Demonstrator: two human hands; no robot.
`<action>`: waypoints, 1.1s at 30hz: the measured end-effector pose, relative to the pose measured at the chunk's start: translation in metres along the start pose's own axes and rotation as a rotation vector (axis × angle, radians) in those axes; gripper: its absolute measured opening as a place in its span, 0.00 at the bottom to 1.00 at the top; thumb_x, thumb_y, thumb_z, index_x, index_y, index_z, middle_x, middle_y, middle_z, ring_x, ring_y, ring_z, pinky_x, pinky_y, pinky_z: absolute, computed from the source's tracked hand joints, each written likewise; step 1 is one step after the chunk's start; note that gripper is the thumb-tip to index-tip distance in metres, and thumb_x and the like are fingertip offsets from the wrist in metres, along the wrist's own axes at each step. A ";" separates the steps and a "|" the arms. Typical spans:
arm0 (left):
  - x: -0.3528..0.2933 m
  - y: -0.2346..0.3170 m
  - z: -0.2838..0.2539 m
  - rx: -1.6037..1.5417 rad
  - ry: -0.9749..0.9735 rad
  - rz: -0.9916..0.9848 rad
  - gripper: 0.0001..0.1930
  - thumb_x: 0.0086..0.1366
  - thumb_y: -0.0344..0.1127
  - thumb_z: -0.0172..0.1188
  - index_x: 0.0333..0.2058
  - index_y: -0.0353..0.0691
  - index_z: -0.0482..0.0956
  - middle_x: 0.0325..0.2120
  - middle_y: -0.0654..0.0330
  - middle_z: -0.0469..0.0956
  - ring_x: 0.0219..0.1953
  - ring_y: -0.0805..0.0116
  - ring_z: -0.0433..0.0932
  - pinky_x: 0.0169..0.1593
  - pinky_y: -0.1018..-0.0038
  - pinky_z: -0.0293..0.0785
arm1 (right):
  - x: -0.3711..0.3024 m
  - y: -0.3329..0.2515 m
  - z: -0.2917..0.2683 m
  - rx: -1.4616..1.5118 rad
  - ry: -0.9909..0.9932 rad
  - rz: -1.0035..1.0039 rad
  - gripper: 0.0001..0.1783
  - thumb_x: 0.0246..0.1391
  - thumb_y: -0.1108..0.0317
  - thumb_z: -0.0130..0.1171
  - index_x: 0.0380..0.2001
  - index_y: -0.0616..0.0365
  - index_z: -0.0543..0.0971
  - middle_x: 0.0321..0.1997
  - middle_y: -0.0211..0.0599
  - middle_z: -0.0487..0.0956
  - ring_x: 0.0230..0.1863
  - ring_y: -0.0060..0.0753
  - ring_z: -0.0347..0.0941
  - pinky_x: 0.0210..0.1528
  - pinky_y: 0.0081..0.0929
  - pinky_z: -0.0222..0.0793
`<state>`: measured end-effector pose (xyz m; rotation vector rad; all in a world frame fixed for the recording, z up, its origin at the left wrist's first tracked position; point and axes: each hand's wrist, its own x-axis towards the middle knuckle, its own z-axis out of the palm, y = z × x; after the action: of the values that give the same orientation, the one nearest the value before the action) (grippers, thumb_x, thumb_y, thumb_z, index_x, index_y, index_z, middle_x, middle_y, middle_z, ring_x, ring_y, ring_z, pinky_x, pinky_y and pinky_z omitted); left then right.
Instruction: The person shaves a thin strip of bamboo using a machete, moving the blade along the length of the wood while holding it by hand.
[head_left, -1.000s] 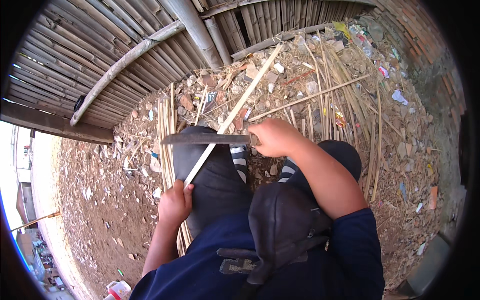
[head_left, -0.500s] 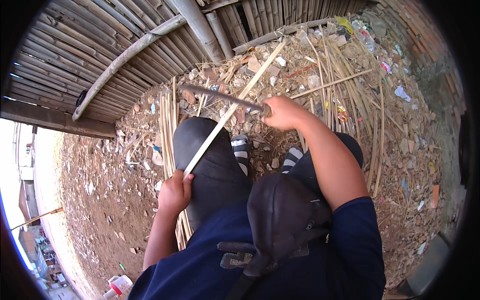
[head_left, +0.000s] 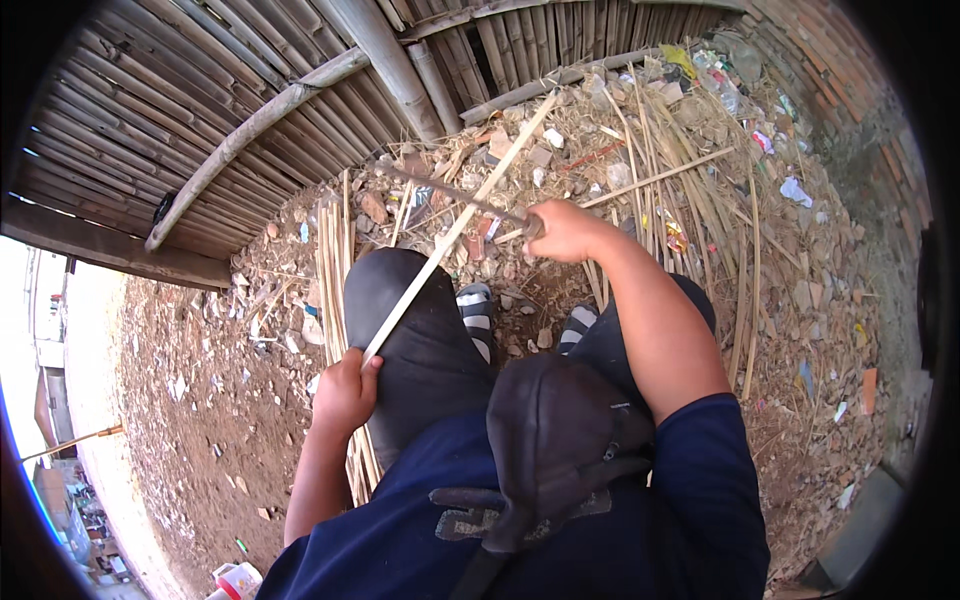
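My left hand (head_left: 344, 389) is closed around the lower end of a long pale bamboo strip (head_left: 425, 273), which slants up and away to the right across my left knee. In my right hand (head_left: 563, 232) is the handle of a long, dark-bladed knife (head_left: 447, 190). Its blade points to the left and crosses the strip beyond my knees. Whether the edge touches the strip or only passes over it, I cannot tell.
Bundles of bamboo strips lie left (head_left: 331, 262) and right (head_left: 690, 200) of my legs. Rubble and litter cover the ground (head_left: 240, 380). Ahead stands a bamboo slat wall (head_left: 250, 70); a brick wall (head_left: 830, 60) rises at right. A red-and-white container (head_left: 236, 580) sits at lower left.
The knife has shifted slightly nearer to me along the strip, its blade turned a little. My left hand keeps its hold on the strip. The view has moved slightly.
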<state>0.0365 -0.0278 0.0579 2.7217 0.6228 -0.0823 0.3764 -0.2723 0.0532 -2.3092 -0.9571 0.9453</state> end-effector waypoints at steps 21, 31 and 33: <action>0.005 0.005 -0.009 -0.003 -0.050 0.015 0.19 0.75 0.46 0.53 0.31 0.35 0.70 0.22 0.40 0.76 0.29 0.33 0.78 0.33 0.46 0.71 | -0.004 -0.013 0.009 -0.048 0.069 0.084 0.21 0.50 0.65 0.64 0.48 0.59 0.81 0.43 0.51 0.84 0.49 0.51 0.81 0.52 0.44 0.76; 0.012 -0.010 -0.008 -0.103 -0.051 0.075 0.21 0.76 0.47 0.51 0.29 0.36 0.69 0.20 0.40 0.76 0.28 0.32 0.77 0.33 0.45 0.70 | 0.014 0.030 0.001 0.119 0.228 0.068 0.35 0.47 0.57 0.71 0.56 0.65 0.77 0.46 0.50 0.83 0.45 0.47 0.81 0.51 0.40 0.75; 0.011 -0.010 -0.009 -0.077 -0.048 0.088 0.21 0.76 0.47 0.51 0.29 0.36 0.69 0.21 0.40 0.76 0.29 0.31 0.76 0.33 0.45 0.70 | 0.009 0.018 -0.007 0.128 0.143 0.119 0.27 0.52 0.63 0.65 0.53 0.67 0.78 0.43 0.49 0.83 0.42 0.42 0.81 0.50 0.39 0.76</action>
<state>0.0421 -0.0121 0.0613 2.6600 0.4817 -0.0989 0.3945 -0.2783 0.0428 -2.3100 -0.6875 0.8490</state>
